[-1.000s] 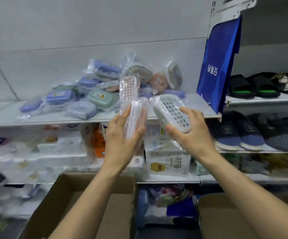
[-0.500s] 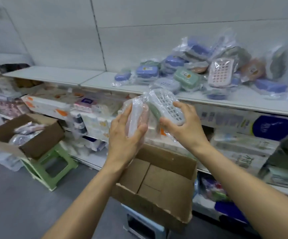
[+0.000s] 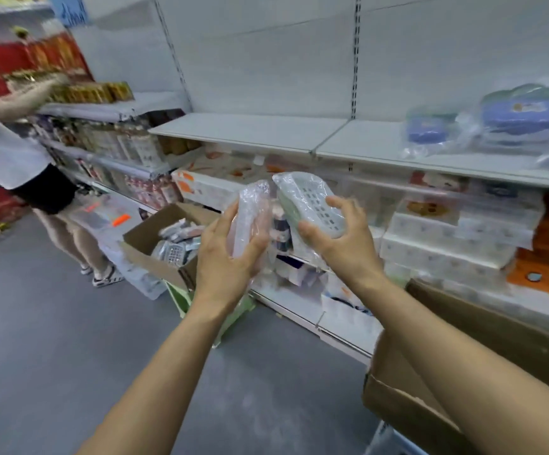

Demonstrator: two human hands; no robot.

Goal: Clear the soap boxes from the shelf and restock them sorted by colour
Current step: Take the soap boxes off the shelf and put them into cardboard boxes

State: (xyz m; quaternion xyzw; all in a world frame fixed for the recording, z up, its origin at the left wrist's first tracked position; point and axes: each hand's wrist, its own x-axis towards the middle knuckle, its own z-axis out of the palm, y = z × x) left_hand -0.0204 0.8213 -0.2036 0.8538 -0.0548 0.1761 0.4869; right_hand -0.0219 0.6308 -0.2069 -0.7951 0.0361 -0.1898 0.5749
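The long white shelf (image 3: 250, 131) runs across my view, bare on its left stretch, with the wrapped soap boxes still to be cleared (image 3: 509, 119) heaped at its right end, blue ones showing on top. I judge the clearing is only partly done.

Below and left of my hands, an open cardboard box (image 3: 155, 244) sits on a green stool (image 3: 181, 300) beside the lower shelves. It already holds several wrapped soap boxes, so I take it as the place where one colour group is being gathered. A second cardboard box (image 3: 463, 349) stands at my right, close under my right arm; I cannot see what is in it. Another person (image 3: 10, 149) is reaching to the far shelves at left, well apart from my work.

My left hand (image 3: 227, 257) is curled round a pinkish soap box in clear wrap (image 3: 250, 218), held upright on its edge. My right hand (image 3: 342, 238) grips a pale green-white soap box (image 3: 309, 205) from below, thumb and fingers clamped on its sides, grid face tilted up towards me. The two boxes are just beside each other, and I cannot tell whether their wraps touch. Holding them apart, one per hand, looks like a way to drop each into its own colour box.
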